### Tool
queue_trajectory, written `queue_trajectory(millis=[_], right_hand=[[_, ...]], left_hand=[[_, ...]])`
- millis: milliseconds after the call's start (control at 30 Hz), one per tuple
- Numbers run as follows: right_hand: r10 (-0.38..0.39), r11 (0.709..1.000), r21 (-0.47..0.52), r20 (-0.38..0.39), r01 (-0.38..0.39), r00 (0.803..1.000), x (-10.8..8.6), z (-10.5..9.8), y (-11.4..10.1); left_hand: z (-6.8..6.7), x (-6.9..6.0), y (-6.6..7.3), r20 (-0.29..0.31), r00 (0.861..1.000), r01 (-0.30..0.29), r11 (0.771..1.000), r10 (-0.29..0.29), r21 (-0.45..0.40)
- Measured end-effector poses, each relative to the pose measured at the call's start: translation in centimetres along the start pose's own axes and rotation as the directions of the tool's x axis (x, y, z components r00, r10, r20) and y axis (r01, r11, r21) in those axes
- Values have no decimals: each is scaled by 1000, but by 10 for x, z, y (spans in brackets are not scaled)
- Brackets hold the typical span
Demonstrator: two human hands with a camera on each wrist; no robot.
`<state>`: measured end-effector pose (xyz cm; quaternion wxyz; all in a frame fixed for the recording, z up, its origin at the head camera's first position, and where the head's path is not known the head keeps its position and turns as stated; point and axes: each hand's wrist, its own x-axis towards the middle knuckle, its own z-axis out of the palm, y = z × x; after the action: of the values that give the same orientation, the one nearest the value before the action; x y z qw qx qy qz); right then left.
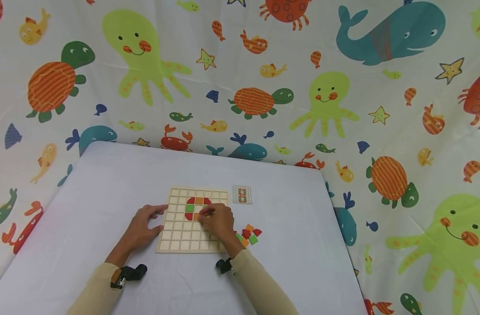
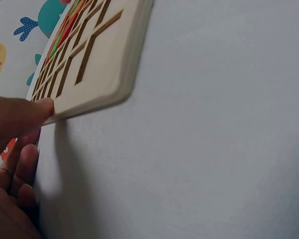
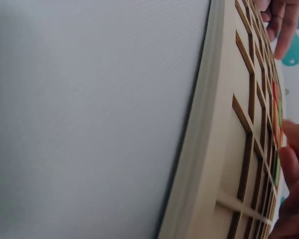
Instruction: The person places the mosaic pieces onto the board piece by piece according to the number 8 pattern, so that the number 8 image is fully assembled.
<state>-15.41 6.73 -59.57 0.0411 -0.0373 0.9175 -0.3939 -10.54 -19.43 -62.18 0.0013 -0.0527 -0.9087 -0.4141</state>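
A square wooden grid board (image 1: 177, 247) lies on the table. Red, orange and green tiles (image 1: 190, 208) fill some of its cells, forming part of a rounded figure. My left hand (image 1: 143, 227) is at the board's left edge, its thumb (image 2: 42, 110) touching the rim and its fingers apart from the thumb. Above the tiled cells, my right hand (image 1: 218, 221) brings thumb and fingertips together on a small tile; only an orange-red sliver of it shows in the right wrist view. The hand hides some cells on the board's right side.
A small pattern card (image 1: 242, 194) with a printed coloured figure lies beyond the board's upper right corner. Several loose red, orange and green tiles (image 1: 253, 239) lie in a pile right of the board, partly behind my right wrist. White cloth (image 1: 303, 262) covers the table.
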Motion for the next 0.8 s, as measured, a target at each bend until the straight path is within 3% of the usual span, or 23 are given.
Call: queue_trajectory(millis=[167,433,800], right_hand=[[-25,996,85,-12,26,1000,-4,-14,13],[13,987,160,-29,-8,999,-15,-54,44],[135,985,118,-91,-124,987,-31,-93,87]], left_hand=[[0,1,-1,-1,1000,3,1000,-3,0],[1,1,-4,-1,1000,8,1000,-8,3],[1,0,-3,5,1000,11,1000,-11,0]])
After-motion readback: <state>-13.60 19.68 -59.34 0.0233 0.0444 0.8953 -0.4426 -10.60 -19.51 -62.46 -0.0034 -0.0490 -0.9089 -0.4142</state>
